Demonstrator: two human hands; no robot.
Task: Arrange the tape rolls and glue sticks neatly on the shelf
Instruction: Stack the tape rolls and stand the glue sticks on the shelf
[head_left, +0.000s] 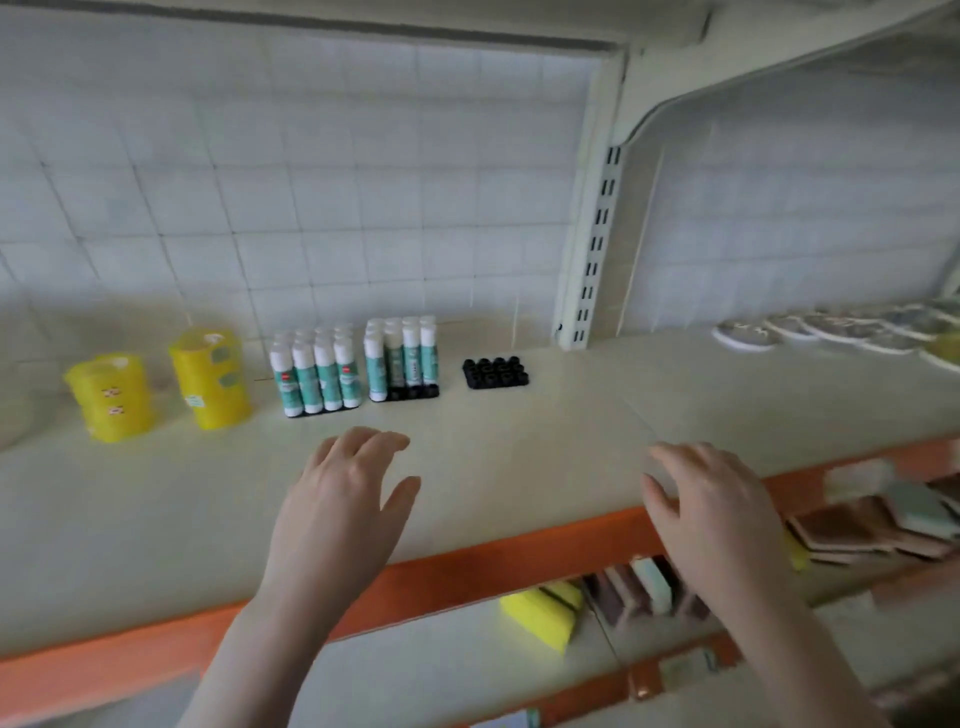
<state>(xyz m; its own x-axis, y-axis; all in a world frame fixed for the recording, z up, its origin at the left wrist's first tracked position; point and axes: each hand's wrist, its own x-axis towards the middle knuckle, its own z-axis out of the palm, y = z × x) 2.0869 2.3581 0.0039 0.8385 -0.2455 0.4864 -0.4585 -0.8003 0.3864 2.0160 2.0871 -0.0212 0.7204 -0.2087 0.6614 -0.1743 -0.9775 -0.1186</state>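
Observation:
Two packs of yellow tape rolls stand at the left of the cream shelf: a shorter stack and a taller stack beside it. Right of them, two blocks of white-and-teal glue sticks stand upright in black trays, the left block and the right block. An empty black tray lies further right. My left hand hovers over the shelf in front of the glue sticks, fingers relaxed, holding nothing. My right hand is over the shelf's front edge, fingers loosely bent, holding nothing.
The shelf has an orange front lip. Round flat packets lie along the far right of the shelf. A slotted upright post stands at the back. On the lower shelf lie sponges, among them a yellow one.

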